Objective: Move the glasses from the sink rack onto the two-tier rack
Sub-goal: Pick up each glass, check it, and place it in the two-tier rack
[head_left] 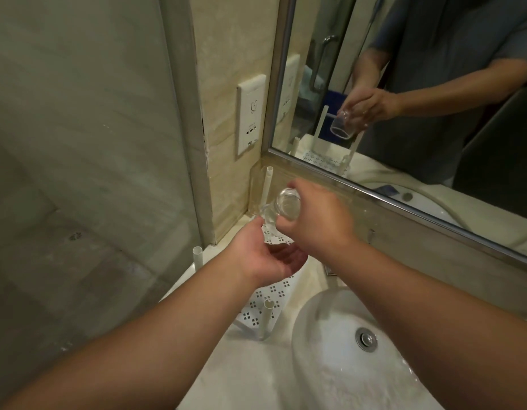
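Glass: clear glass (286,206) is up in the air, tipped on its side, its long way running from our right hand down toward the left.
Right hand: our right hand (315,223) pinches the glass from above.
Left hand: our left hand (268,255) is spread wide just under it, palm up.
Rack: white two-tier rack (263,303) sits right below both hands, beside the sink (330,335).
Nearer hand: we think the right one must set it down.
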Available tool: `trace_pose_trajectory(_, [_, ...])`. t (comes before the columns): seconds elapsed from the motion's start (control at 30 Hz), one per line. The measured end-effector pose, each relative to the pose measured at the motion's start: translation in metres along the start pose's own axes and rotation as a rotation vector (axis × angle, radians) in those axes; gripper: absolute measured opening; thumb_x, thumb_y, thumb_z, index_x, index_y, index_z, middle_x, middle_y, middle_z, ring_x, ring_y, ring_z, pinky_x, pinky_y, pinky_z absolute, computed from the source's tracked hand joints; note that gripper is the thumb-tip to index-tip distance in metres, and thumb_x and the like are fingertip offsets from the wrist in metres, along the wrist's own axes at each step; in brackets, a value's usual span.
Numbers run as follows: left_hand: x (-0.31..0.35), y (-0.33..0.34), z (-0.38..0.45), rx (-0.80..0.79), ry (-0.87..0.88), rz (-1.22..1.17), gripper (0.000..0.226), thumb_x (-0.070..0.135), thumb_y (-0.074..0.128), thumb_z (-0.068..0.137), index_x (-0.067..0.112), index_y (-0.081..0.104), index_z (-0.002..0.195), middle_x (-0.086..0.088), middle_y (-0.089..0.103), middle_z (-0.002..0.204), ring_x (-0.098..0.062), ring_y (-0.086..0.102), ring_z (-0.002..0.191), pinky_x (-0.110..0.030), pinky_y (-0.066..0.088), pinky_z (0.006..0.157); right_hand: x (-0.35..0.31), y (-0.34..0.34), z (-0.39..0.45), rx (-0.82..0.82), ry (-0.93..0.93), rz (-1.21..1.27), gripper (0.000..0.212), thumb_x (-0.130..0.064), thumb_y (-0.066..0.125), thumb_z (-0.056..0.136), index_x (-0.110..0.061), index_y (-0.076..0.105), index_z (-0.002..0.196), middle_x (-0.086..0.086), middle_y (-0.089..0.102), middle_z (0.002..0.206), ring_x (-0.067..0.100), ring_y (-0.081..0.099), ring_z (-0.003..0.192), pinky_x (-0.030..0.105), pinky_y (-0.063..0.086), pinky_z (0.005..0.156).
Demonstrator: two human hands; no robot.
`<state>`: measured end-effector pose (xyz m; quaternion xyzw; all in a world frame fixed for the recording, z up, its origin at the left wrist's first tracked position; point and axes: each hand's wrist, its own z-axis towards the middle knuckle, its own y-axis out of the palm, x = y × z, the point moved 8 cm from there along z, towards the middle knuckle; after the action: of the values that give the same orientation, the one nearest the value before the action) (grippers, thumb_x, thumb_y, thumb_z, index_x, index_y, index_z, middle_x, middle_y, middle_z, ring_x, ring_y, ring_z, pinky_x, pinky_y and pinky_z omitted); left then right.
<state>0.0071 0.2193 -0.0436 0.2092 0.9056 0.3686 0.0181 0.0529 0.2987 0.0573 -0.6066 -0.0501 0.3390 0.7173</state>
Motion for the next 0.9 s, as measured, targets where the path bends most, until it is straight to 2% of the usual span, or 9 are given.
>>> trace_pose_trajectory(0.1, [-0.005, 0.005, -0.013, -0.038, -0.057, 0.006, 0.082, 0.067, 0.051, 0.089, -0.011, 0.055, 0.112, -0.024, 0.067, 0.082, -0.035, 0.069, 0.067, -0.045, 0.06, 0.065, -0.019, -0.015, -0.012, 0.022, -0.042, -0.006, 0.061, -0.047, 0.071, 0.071, -0.032, 0.052, 0.127, -0.008, 0.064, 0.115, 0.018, 0.063, 0.098, 0.032, 0.05, 0.074])
trace_pose_trajectory(0.17, [-0.006, 0.009, -0.021, -0.068, -0.08, 0.017, 0.079, 0.071, 0.047, 0.089, -0.005, 0.068, 0.093, -0.016, 0.068, 0.077, -0.029, 0.068, 0.064, -0.044, 0.059, 0.062, -0.031, -0.021, -0.021, 0.03, -0.074, -0.011, 0.062, -0.046, 0.07, 0.072, -0.031, 0.051, 0.128, -0.008, 0.062, 0.117, 0.018, 0.062, 0.1, 0.036, 0.052, 0.079])
trace_pose_trajectory(0.23, [-0.005, 0.01, -0.027, -0.075, -0.08, 0.066, 0.086, 0.077, 0.038, 0.087, 0.001, 0.075, 0.072, -0.008, 0.068, 0.074, -0.024, 0.067, 0.064, -0.039, 0.058, 0.06, -0.038, -0.027, -0.03, 0.039, -0.09, 0.003, 0.061, -0.043, 0.072, 0.071, -0.031, 0.05, 0.127, -0.009, 0.06, 0.117, 0.018, 0.061, 0.098, 0.038, 0.053, 0.078])
trace_pose_trajectory(0.3, [-0.005, 0.007, -0.033, -0.041, -0.075, 0.108, 0.092, 0.084, 0.036, 0.083, 0.002, 0.076, 0.066, -0.008, 0.07, 0.073, -0.025, 0.068, 0.064, -0.037, 0.058, 0.058, -0.044, -0.031, -0.039, 0.052, -0.102, 0.006, 0.061, -0.041, 0.074, 0.07, -0.033, 0.048, 0.124, -0.01, 0.058, 0.116, 0.018, 0.061, 0.094, 0.038, 0.054, 0.076])
trace_pose_trajectory(0.4, [-0.009, 0.004, -0.039, -0.006, -0.082, 0.128, 0.093, 0.088, 0.043, 0.076, 0.002, 0.078, 0.071, -0.009, 0.072, 0.077, -0.028, 0.071, 0.067, -0.038, 0.059, 0.062, -0.05, -0.034, -0.049, 0.062, -0.12, -0.007, 0.061, -0.04, 0.075, 0.069, -0.034, 0.047, 0.123, -0.012, 0.054, 0.116, 0.017, 0.061, 0.091, 0.036, 0.053, 0.072])
trace_pose_trajectory(0.53, [-0.011, 0.007, -0.042, -0.024, -0.059, 0.148, 0.096, 0.092, 0.053, 0.063, 0.006, 0.079, 0.095, -0.008, 0.075, 0.097, -0.031, 0.073, 0.089, -0.042, 0.057, 0.084, -0.048, -0.039, -0.056, 0.071, -0.103, 0.025, 0.059, -0.04, 0.075, 0.07, -0.034, 0.045, 0.121, -0.013, 0.052, 0.114, 0.016, 0.06, 0.088, 0.033, 0.052, 0.069])
trace_pose_trajectory(0.73, [-0.005, 0.013, -0.045, -0.035, -0.012, 0.267, 0.091, 0.088, 0.063, 0.059, 0.009, 0.078, 0.101, -0.005, 0.075, 0.1, -0.028, 0.073, 0.092, -0.043, 0.056, 0.086, -0.046, -0.047, -0.069, 0.111, -0.077, 0.089, 0.059, -0.035, 0.074, 0.074, -0.035, 0.04, 0.123, -0.011, 0.047, 0.12, 0.018, 0.06, 0.092, 0.038, 0.053, 0.072])
trace_pose_trajectory(0.8, [-0.002, 0.016, -0.045, -0.053, 0.028, 0.339, 0.093, 0.088, 0.06, 0.062, 0.011, 0.075, 0.111, -0.003, 0.072, 0.103, -0.024, 0.07, 0.1, -0.039, 0.051, 0.094, -0.044, -0.05, -0.073, 0.128, -0.066, 0.126, 0.058, -0.039, 0.074, 0.075, -0.037, 0.038, 0.12, -0.012, 0.045, 0.119, 0.015, 0.057, 0.092, 0.034, 0.052, 0.073])
trace_pose_trajectory(0.9, [0.004, 0.022, -0.044, -0.103, 0.089, 0.396, 0.09, 0.086, 0.061, 0.064, 0.011, 0.073, 0.114, -0.004, 0.071, 0.105, -0.028, 0.071, 0.093, -0.042, 0.054, 0.09, -0.038, -0.053, -0.076, 0.143, -0.022, 0.19, 0.062, -0.042, 0.075, 0.074, -0.039, 0.036, 0.122, -0.014, 0.042, 0.122, 0.006, 0.05, 0.091, 0.026, 0.047, 0.078])
